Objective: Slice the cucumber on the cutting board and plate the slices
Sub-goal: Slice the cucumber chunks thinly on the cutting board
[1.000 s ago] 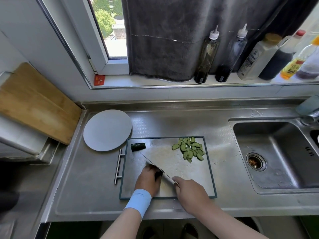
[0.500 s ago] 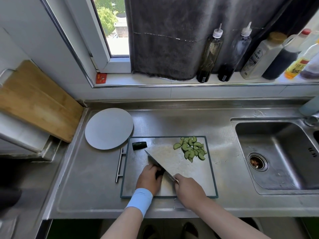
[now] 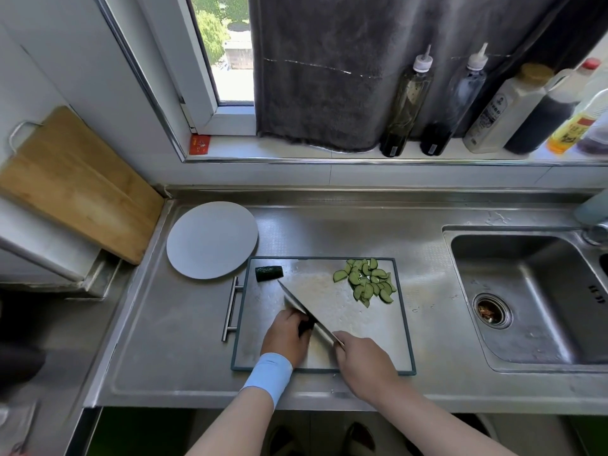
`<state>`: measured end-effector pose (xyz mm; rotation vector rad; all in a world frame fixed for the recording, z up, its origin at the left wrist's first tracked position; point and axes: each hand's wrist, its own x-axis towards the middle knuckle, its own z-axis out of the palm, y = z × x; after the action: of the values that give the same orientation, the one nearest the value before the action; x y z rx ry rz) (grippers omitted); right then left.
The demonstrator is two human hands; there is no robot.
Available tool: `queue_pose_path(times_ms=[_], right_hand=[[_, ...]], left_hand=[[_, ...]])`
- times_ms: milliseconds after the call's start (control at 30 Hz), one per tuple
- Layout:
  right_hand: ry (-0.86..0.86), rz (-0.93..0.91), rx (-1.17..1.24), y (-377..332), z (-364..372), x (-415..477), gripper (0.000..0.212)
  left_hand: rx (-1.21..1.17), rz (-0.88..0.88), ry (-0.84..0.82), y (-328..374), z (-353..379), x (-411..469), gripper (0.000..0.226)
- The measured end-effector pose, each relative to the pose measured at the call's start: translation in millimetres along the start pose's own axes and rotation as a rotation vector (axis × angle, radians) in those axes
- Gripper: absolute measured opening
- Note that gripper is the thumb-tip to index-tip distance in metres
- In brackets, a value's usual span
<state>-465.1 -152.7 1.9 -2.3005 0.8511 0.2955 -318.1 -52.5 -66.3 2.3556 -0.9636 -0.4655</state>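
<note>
Little moved: knife [image 3: 307, 312] blade tilted flatter. Right hand [image 3: 363, 363] closed around knife handle, left hand [image 3: 287, 335] curled over dark cucumber piece [image 3: 304, 326] at cutting board [image 3: 399, 324] 7 o'clock. Slices [image 3: 367, 281] piled at 1 o'clock, cucumber end [image 3: 269, 273] at 11. Plate [image 3: 212, 240] bare.

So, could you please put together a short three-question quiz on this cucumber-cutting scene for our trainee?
1. True or false: cucumber slices already lie on the plate.
2. Which hand grips the knife? A) left hand B) right hand
3. Fill in: the dark cucumber end piece lies in the cutting board's far-____ corner.

Key: 1. False, the slices are piled on the board. 2. B. 3. left.
</note>
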Motion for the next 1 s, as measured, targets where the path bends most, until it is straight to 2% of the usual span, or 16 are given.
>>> queue_pose_path(times_ms=[233,500,800,1000], right_hand=[[0.035,-0.011,-0.014,10,3,-15,0.030],[-0.038,0.045,0.040,6,4,-1,0.023],[-0.087,0.084,0.026,-7,1,22,0.025],[-0.068,0.037,-0.013,-9,-7,14,0.023]], left_hand=[[0.006,0.010,0.000,-2,1,-1,0.022],[-0.014,0.026,0.034,-1,3,-3,0.019],[0.018,0.087,0.058,-6,6,-5,0.017],[0.002,0.037,0.075,-5,7,-5,0.014]])
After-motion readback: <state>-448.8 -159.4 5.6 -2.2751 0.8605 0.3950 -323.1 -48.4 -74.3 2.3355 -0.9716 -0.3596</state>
